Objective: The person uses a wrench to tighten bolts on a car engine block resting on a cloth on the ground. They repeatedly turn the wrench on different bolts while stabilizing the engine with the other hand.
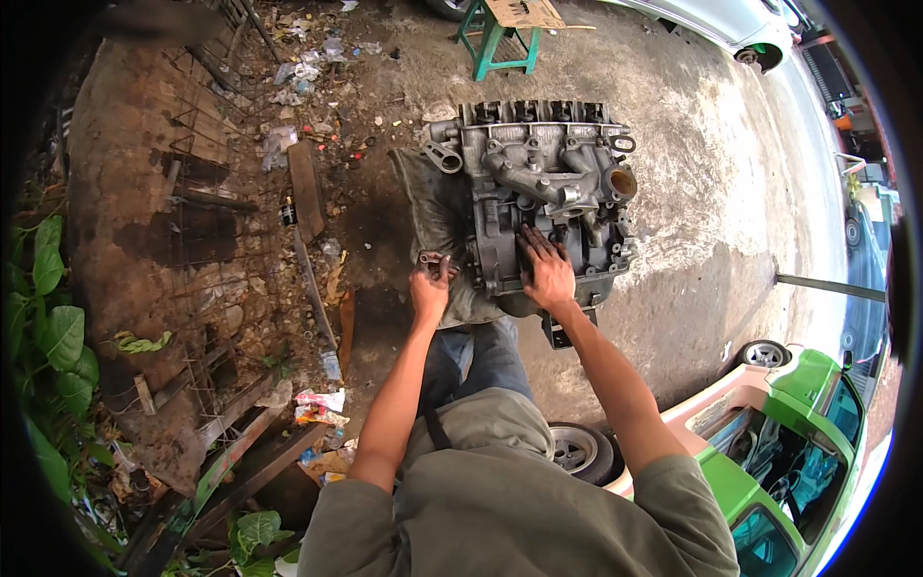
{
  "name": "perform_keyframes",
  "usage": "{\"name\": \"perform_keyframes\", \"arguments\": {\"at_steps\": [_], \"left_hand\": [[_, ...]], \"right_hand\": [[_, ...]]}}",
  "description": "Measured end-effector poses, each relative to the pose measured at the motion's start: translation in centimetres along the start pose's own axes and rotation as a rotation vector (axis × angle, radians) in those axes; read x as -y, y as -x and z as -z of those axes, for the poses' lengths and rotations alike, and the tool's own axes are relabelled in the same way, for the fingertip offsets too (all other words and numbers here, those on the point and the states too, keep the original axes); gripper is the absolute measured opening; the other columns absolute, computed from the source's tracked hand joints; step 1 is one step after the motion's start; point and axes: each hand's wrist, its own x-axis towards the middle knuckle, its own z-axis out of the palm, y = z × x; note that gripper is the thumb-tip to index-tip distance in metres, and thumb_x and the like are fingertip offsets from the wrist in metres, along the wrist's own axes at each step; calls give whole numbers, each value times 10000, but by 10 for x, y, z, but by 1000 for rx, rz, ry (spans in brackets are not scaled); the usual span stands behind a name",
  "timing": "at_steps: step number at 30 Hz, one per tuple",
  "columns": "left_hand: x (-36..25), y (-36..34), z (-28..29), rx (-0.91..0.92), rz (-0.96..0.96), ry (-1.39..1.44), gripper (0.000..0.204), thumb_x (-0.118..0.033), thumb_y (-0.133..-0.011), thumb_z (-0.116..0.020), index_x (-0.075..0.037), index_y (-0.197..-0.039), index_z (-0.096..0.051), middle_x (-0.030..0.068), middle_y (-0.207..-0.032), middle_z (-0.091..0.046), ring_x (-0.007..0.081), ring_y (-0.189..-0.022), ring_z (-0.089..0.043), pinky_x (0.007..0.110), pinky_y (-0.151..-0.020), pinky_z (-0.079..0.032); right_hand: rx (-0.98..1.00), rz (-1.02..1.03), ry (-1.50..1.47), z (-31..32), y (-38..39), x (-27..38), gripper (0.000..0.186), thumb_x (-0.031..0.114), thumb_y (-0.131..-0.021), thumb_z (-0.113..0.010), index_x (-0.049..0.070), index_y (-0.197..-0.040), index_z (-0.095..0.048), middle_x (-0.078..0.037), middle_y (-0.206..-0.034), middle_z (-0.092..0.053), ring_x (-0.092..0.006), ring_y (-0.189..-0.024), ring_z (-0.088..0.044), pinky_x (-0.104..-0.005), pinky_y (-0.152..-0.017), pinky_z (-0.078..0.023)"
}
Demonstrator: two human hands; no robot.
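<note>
Head view: gripping small metal piece point(425, 258) in left hand point(432, 283), fingers curled closed around it, just beside the left edge of the grey engine point(496, 227). Resting right hand point(551, 277) on the engine's near half, fingers extended and slightly spread; can't tell about any part under them. Engine straight ahead, ribbed manifold point(543, 181) uppermost, dirty cloth point(423, 205) along left side. Beyond: green-legged stool point(529, 17). Lower right: green car point(810, 389).

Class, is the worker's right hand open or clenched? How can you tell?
Open: the right hand rests on the engine, its fingers extended rather than curled.
</note>
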Motion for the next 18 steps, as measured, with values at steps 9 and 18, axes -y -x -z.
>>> {"name": "perform_keyframes", "arguments": {"at_steps": [9,18], "left_hand": [[2,-45,-26,62,197,-246,271,-176,-1043,-605,60,-940,-687,224,-775,-734,292,-632,-744,440,-622,-570],[-17,-73,-35,173,273,-405,281,-196,-968,-657,71,-905,-719,220,-673,-703,337,-654,-748,459,-607,-586]], "right_hand": [[52,-25,13,1,-10,-3,789,263,-825,-720,160,-1557,-445,-4,-1712,-300,-196,-1562,-307,-511,-1257,-290],[78,-13,-33,2,-11,-5,765,281,-833,-720,100,-1533,-471,-36,-1718,-281,-223,-1569,-293,-510,-1268,-269]]}}
